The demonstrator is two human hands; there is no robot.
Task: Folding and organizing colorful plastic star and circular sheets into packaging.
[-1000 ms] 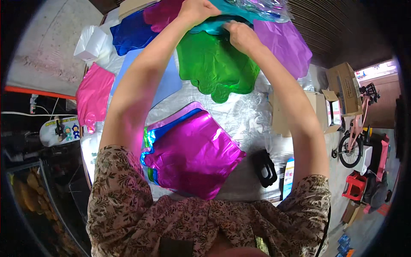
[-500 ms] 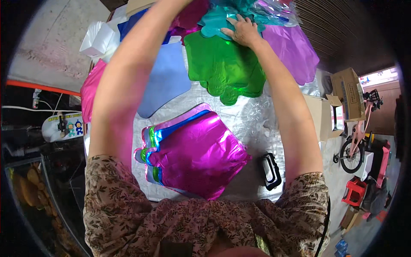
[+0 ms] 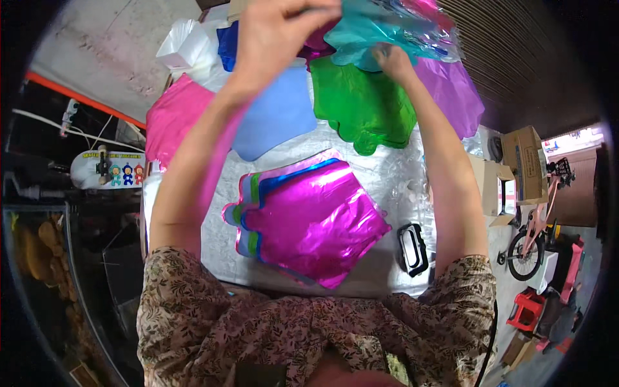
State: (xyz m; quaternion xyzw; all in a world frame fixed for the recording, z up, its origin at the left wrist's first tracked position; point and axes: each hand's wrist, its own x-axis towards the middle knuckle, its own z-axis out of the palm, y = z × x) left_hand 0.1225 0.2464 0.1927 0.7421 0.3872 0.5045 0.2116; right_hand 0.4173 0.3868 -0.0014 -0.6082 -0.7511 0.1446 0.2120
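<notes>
My left hand (image 3: 274, 39) is raised at the top, slightly blurred, thumb and fingertips brought together beside the left edge of a teal flat foil balloon (image 3: 361, 32); what they pinch, if anything, cannot be made out. My right hand (image 3: 394, 63) has its fingers curled onto the lower edge of that teal balloon. Just below it lie green foil balloons (image 3: 364, 106), with a purple one (image 3: 451, 97) to the right. Nearer to me rests a fanned stack of flat foil balloons, a shiny magenta one (image 3: 316, 222) on top and blue, green and pink edges showing beneath.
Pale blue (image 3: 274, 119) and pink (image 3: 177, 119) foil pieces lie left, near a white plastic-lined box (image 3: 187, 45). A black-framed object (image 3: 412, 249) sits right of the stack on the silvery table cover (image 3: 258, 274). Cardboard boxes (image 3: 523, 164) and a pink bicycle (image 3: 532, 235) stand right.
My left hand has come down and into view at the top. My right hand's spread fingers have curled on the teal foil. The whole view has shifted slightly.
</notes>
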